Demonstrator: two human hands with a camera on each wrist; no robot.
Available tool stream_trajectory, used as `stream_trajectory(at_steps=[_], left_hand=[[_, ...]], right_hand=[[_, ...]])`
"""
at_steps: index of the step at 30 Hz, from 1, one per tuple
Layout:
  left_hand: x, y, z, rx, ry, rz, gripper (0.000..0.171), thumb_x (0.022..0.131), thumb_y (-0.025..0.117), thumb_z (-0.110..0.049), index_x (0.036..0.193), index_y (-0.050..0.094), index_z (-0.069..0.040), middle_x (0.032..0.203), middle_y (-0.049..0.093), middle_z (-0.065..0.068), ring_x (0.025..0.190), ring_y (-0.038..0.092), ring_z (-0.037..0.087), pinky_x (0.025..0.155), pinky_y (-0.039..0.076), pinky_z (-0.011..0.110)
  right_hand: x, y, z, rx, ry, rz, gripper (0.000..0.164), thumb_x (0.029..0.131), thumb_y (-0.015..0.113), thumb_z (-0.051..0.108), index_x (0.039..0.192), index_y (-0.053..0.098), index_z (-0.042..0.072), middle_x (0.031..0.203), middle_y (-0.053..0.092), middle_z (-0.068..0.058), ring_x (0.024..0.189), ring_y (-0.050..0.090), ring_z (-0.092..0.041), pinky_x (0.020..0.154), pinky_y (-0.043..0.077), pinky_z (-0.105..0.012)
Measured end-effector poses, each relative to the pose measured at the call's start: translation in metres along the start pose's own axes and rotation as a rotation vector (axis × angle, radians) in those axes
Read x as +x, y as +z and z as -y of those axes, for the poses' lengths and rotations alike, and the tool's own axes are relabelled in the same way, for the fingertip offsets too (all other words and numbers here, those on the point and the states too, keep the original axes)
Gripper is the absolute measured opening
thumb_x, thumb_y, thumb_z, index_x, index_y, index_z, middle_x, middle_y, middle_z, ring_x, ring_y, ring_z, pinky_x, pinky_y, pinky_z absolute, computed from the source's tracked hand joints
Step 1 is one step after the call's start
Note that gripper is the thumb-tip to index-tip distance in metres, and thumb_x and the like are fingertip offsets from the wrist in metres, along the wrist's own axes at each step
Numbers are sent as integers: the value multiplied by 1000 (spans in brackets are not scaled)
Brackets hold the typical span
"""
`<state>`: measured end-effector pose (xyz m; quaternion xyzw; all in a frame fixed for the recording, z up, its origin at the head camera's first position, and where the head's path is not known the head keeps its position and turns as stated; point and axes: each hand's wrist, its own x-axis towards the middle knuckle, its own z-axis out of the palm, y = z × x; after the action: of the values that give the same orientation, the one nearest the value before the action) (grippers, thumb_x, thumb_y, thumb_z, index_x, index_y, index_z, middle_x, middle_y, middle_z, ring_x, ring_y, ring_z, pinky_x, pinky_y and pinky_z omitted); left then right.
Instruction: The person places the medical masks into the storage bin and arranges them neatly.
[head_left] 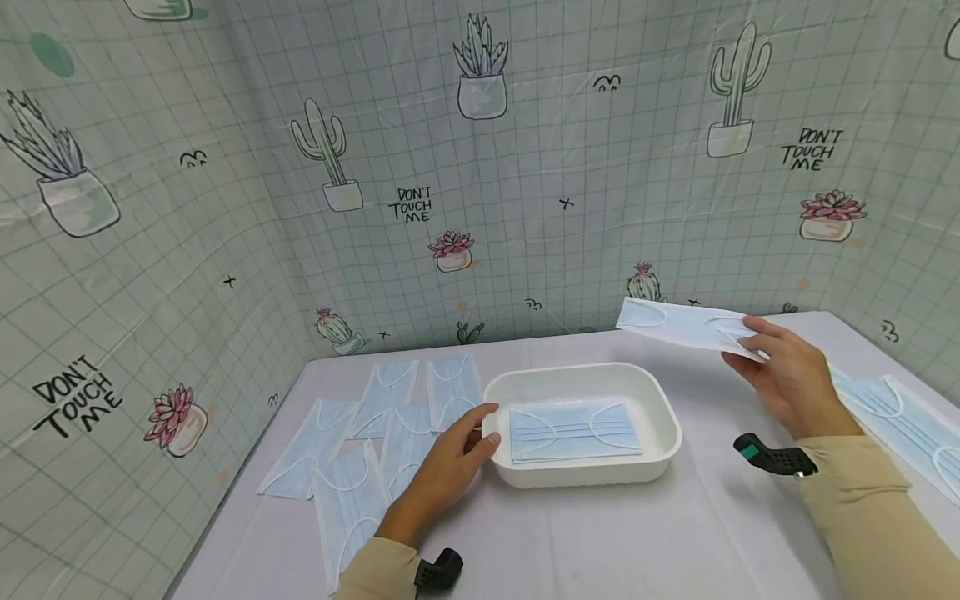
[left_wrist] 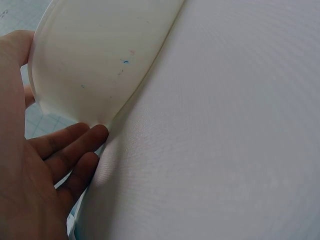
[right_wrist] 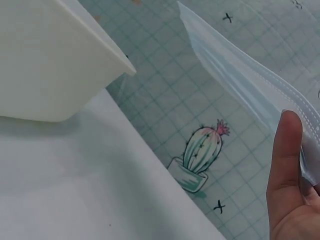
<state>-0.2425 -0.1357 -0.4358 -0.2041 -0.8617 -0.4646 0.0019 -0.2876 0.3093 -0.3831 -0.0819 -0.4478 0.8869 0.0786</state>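
A white tray [head_left: 660, 417] sits mid-table with blue face masks [head_left: 573, 431] stacked flat inside. My left hand [head_left: 457, 458] rests against the tray's left end, thumb on the rim and fingers [left_wrist: 75, 145] at its outer wall [left_wrist: 95, 60]. My right hand [head_left: 787, 375] is raised to the right of the tray and pinches one white-sided mask [head_left: 686, 323] by its end, held out flat above the table. In the right wrist view the held mask [right_wrist: 240, 75] runs up past my thumb [right_wrist: 287, 160], with the tray's corner [right_wrist: 50, 60] at the left.
Several loose blue masks [head_left: 375, 433] lie spread on the white table left of the tray. More masks [head_left: 911, 425] lie at the right edge. Cactus-print sheeting [head_left: 480, 167] walls the back and sides. Bare table [head_left: 622, 542] lies in front of the tray.
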Motion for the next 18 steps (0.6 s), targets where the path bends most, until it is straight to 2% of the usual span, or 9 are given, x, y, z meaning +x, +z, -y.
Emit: stream_trajectory(at_steps=[7, 18], left_hand=[[0, 0, 0, 7, -2, -1, 51, 105, 51, -39, 152, 43, -21, 133, 60, 9, 113, 60, 20, 92, 49, 42], [0, 0, 0, 8, -9, -7, 50, 104, 51, -41, 151, 44, -25, 133, 61, 8, 114, 60, 20, 93, 49, 43]], right_hand=[[-6, 14, -2, -24, 3, -1, 37, 89, 70, -6, 118, 69, 18, 129, 43, 9, 91, 61, -16, 74, 56, -28], [-11, 32, -7, -76, 22, 63, 33, 91, 70, -3, 116, 66, 19, 124, 41, 7, 83, 61, -20, 74, 56, -28]])
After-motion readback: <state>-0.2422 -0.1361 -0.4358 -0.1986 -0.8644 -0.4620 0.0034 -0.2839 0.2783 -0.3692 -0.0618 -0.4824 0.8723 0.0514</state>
